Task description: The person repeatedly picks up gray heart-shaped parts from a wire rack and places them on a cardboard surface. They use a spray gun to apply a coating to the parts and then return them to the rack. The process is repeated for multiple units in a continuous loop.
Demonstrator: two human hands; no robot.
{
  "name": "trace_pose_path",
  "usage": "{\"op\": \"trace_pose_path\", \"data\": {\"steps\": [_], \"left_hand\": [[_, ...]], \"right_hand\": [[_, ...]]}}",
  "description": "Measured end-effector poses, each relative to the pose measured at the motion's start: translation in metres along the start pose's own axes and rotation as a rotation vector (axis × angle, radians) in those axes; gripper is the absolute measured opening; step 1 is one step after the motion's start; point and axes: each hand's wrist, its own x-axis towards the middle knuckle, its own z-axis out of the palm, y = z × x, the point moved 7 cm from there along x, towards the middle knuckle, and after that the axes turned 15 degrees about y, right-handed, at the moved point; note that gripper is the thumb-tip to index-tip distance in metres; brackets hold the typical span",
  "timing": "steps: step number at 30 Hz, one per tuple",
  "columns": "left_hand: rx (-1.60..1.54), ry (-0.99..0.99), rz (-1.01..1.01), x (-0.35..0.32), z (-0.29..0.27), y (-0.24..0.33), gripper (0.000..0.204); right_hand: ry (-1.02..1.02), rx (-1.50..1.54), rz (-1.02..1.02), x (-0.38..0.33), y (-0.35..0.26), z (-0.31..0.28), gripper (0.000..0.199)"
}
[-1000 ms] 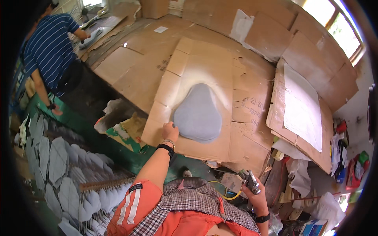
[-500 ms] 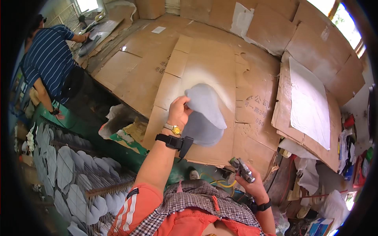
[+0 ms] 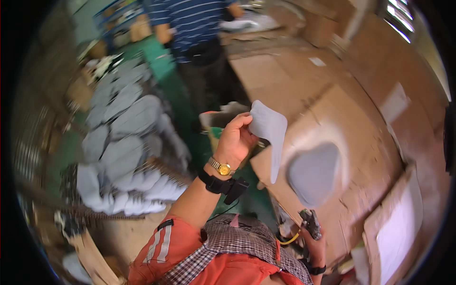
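My left hand (image 3: 236,141) pinches the edge of a thin, flat grey piece (image 3: 269,122) with a rounded, curving outline, lifted off the work surface. In my right hand (image 3: 315,244), low and near my body, is a small metal spray gun (image 3: 311,224) with a yellow hose (image 3: 290,239) beside it. Right of the lifted piece, a darker grey rounded shape (image 3: 313,173) shows on the cardboard-covered table (image 3: 280,71). Pale overspray surrounds it. Whether that shape is another piece or bare surface, I cannot tell.
To the left stands a wire rack (image 3: 156,164) bearing several grey pieces (image 3: 135,116). A person in a striped blue shirt (image 3: 190,23) stands at the table's far end. A cardboard sheet with white paper (image 3: 396,232) leans at the right. Green floor (image 3: 159,61) runs between rack and table.
My view has swung left toward the rack. My left hand has raised the grey piece away from the darker shape. The spray gun stays in my right hand.
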Motion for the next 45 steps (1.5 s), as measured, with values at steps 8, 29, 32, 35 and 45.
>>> {"op": "trace_pose_path", "data": {"steps": [8, 29, 32, 35, 45], "left_hand": [[-0.144, 0.201, 0.793, -0.131, -0.140, 0.235, 0.015], [1.351, 0.788, 1.431, -0.132, -0.192, 0.179, 0.027], [1.138, 0.602, 1.117, -0.072, -0.162, 0.126, 0.025], [0.990, 0.389, 0.926, -0.029, -0.136, 0.074, 0.027], [1.070, -0.023, 0.688, 0.013, -0.088, -0.044, 0.028]], "right_hand": [[-0.265, -0.076, -0.104, 0.008, -0.033, 0.086, 0.041], [-0.025, -0.075, -0.198, -0.033, -0.065, 0.018, 0.043], [0.236, -0.049, -0.245, -0.057, -0.054, -0.050, 0.042], [0.454, 0.086, -0.168, -0.091, -0.057, -0.087, 0.042], [0.615, 0.180, -0.091, -0.175, -0.048, -0.091, 0.049]]}}
